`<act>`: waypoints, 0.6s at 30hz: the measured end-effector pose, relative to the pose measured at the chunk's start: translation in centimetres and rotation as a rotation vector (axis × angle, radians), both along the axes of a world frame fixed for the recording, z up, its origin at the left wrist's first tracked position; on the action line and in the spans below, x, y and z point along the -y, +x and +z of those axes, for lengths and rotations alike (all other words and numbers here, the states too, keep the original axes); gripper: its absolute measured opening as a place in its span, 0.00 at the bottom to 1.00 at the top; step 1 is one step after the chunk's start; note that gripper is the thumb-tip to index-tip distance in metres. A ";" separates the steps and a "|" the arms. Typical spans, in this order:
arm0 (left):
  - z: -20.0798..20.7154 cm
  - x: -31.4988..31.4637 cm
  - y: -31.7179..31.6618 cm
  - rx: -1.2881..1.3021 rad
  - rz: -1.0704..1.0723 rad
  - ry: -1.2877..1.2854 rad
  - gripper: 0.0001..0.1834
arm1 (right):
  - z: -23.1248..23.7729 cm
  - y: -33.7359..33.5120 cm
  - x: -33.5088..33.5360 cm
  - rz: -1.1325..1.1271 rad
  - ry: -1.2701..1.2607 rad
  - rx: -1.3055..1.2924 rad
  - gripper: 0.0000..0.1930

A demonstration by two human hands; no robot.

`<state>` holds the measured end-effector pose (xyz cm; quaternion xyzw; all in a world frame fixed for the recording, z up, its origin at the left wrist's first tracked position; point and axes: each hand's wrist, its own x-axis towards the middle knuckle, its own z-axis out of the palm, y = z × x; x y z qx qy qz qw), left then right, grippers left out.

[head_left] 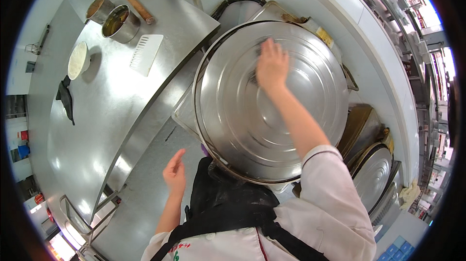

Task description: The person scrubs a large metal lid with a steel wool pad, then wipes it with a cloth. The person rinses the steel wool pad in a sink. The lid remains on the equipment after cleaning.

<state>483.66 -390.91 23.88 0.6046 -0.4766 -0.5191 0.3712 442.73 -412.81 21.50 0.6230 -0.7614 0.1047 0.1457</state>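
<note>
A large round metal lid (228,101) with concentric ridges lies in front of me on a round cooking appliance. My right hand (272,69) is stretched over the far part of the lid, palm down, with its fingers extended and nothing visible in it. I cannot tell whether it touches the metal. My left hand (174,173) hangs empty over the floor to the left of the lid, thumb and fingers apart.
A steel worktable (102,115) on the left bears two metal pots, one of them a pot of liquid (121,25), a rolling pin (138,6), a white slotted scraper (146,55), a white bowl (79,60) and a dark cloth (65,98). Another round lid (374,176) sits at right.
</note>
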 end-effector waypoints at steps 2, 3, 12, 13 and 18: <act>-0.9 -1.0 0.9 0.036 0.092 -0.003 0.26 | -0.7 6.6 -2.6 0.181 0.103 0.008 0.29; -0.8 -1.0 0.6 0.025 0.090 0.005 0.25 | -1.0 9.6 -4.5 0.305 0.107 0.070 0.29; 2.4 -1.8 -1.3 0.052 -0.057 0.107 0.20 | -0.2 -4.1 -0.2 0.070 0.084 -0.033 0.27; 2.2 -1.7 -1.1 0.047 -0.068 0.119 0.20 | -0.5 -7.5 -0.8 0.014 0.094 -0.073 0.26; 0.9 -1.5 0.0 -0.063 -0.119 0.139 0.19 | 0.0 -16.8 -11.5 -0.261 0.179 -0.037 0.28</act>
